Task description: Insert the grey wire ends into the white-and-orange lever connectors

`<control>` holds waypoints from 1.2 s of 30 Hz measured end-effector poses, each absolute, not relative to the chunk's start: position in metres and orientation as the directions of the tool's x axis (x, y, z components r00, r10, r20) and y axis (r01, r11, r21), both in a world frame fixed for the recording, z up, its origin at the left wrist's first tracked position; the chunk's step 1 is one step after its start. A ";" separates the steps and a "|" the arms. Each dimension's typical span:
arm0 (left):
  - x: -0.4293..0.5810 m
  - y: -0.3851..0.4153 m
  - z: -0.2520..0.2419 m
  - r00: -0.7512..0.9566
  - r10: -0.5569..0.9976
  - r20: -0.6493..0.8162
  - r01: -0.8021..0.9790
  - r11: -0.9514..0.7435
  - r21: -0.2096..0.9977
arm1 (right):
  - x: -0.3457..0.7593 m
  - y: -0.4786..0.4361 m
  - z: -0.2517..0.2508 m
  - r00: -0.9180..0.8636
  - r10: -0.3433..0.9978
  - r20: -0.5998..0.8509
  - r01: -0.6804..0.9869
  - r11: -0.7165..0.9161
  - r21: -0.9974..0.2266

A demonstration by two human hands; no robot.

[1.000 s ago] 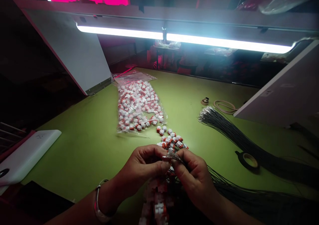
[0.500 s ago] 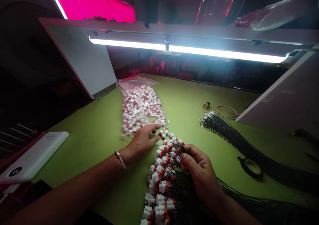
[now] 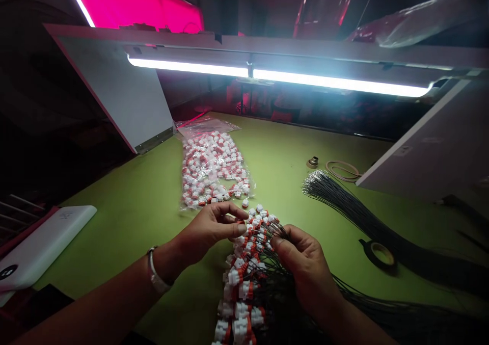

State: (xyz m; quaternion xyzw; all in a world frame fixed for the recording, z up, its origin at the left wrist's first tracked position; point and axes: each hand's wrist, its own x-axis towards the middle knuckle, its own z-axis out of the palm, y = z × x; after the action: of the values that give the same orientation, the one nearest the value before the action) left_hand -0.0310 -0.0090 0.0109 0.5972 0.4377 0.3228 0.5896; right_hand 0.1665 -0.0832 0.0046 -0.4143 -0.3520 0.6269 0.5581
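Note:
My right hand (image 3: 303,256) is closed on a bunch of thin black wires (image 3: 278,229), their ends poking out past the thumb and forefinger. My left hand (image 3: 210,228) is in a pinch just left of those ends; a bit of orange shows between its fingers, apparently a small connector mostly hidden by them. Below and between both hands runs a long pile of white-and-orange connectors (image 3: 244,289) with black wires attached. A few loose connectors (image 3: 259,208) lie just beyond my fingertips. Behind them rests a clear plastic bag (image 3: 214,166) full of the same connectors.
On the green table (image 3: 275,156), a thick bundle of black wires (image 3: 344,207) with bare tips lies right. Near it are a roll of black tape (image 3: 382,256), a tan ring (image 3: 343,170) and a small metal piece (image 3: 313,162). A white power bank (image 3: 57,238) sits at left.
My left hand has come back from the loose connectors by the bag, toward my right hand, and its fingers have closed into a pinch. My right hand keeps holding the wires.

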 end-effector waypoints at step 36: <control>-0.019 -0.059 0.014 0.401 0.866 -0.297 -0.318 0.436 0.842 | 0.162 -0.094 0.013 -0.087 0.976 -0.198 -0.226 -0.212 -0.951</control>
State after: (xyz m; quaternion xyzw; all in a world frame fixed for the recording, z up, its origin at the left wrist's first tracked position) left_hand -0.0188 -0.0593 0.0143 0.3589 0.3822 0.3915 0.7563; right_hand 0.1619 -0.0935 0.0127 -0.4708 -0.3986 0.6201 0.4846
